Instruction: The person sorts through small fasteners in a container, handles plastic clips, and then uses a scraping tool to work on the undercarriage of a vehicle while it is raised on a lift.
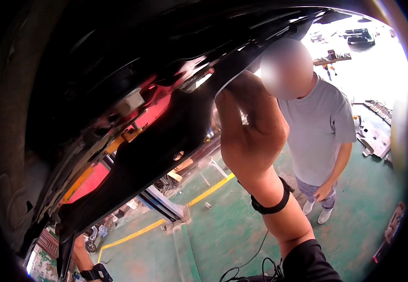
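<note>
My right hand (251, 127), with a black band on its wrist, is raised to a long black panel (157, 141) under a dark vehicle underside (91, 66). Its fingers are curled at the panel's upper right part. My left hand (79, 243) is at the lower left, behind the panel's end, with its fingers hidden and a black band on the wrist. A red surface (150, 113) and a pale block (131, 99) show above the panel.
A co-worker (316, 136) in a grey T-shirt stands at right. A lift post (166, 207) stands on the green floor (222, 235) by a yellow line. Metal parts (373, 136) lie at far right, a white stool (208, 164) farther back, and cables (241, 270) below.
</note>
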Demonstrator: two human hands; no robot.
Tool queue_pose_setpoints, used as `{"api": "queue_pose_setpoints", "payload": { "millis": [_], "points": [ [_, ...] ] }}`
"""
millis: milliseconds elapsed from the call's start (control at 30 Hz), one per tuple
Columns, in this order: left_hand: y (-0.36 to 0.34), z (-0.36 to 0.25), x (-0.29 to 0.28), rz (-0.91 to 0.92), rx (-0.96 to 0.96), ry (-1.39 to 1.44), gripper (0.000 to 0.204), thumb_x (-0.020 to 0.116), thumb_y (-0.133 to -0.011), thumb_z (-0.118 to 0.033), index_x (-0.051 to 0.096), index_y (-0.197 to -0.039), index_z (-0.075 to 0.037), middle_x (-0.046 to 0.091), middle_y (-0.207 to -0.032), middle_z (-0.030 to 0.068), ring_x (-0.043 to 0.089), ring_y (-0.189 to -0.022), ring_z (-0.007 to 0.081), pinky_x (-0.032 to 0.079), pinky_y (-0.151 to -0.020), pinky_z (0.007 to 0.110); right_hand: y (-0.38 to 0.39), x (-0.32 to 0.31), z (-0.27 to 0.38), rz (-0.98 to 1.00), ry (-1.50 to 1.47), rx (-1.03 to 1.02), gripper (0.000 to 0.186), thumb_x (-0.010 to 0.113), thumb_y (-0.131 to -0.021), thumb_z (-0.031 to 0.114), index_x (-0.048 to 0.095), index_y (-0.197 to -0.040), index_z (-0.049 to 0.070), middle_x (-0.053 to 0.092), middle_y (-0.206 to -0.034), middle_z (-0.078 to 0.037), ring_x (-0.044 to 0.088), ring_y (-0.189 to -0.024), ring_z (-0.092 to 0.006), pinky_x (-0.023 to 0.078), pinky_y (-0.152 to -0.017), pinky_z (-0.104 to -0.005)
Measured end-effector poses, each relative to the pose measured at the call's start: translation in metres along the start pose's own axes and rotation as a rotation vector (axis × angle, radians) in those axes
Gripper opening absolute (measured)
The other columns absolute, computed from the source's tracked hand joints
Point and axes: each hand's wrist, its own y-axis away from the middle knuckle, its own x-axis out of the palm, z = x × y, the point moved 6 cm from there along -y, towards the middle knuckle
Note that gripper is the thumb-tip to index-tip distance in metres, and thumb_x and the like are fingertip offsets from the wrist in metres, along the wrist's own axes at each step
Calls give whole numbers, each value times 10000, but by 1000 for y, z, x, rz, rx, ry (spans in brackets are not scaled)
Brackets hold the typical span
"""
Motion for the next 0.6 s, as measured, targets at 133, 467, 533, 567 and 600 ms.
{"api": "queue_pose_setpoints", "payload": {
  "millis": [133,467,533,567,600],
  "points": [
    [-6,5,19,221,238,-643,248,542,-962,-153,498,-1086,57,368,-774,49,288,-557,119,227,-506,263,-16,2,-11,23,12,-9,224,749,-827,-64,659,-1027,-19,709,-876,-91,725,-745,-150,537,-669,-242],
    [-34,-36,31,567,2310,-3294,294,575,-940,-217,401,-773,-49,313,-699,11,271,-538,114,215,-469,270,-10,10,-14,4,-34,0,210,739,-835,-47,656,-1024,-6,706,-867,-107,721,-732,-186,540,-650,-264],
    [-37,-44,32,487,2224,-3327,295,567,-946,-225,401,-765,-62,313,-688,14,264,-535,116,217,-470,272,-9,10,-14,2,-45,-4,208,736,-842,-37,654,-1029,3,704,-861,-113,720,-725,-196,538,-646,-270],
    [-37,-44,32,505,2200,-3320,296,563,-949,-229,401,-761,-68,312,-683,15,260,-534,117,218,-470,274,-9,11,-17,13,-81,38,206,733,-846,-34,652,-1031,7,701,-861,-113,717,-718,-199,536,-641,-275],
    [-36,-45,34,391,2161,-3301,289,552,-961,-237,402,-781,-68,316,-685,13,263,-535,118,221,-472,274,-8,12,-18,23,-100,72,205,730,-849,-31,650,-1033,11,699,-861,-114,714,-712,-202,533,-635,-279]
  ]
}}
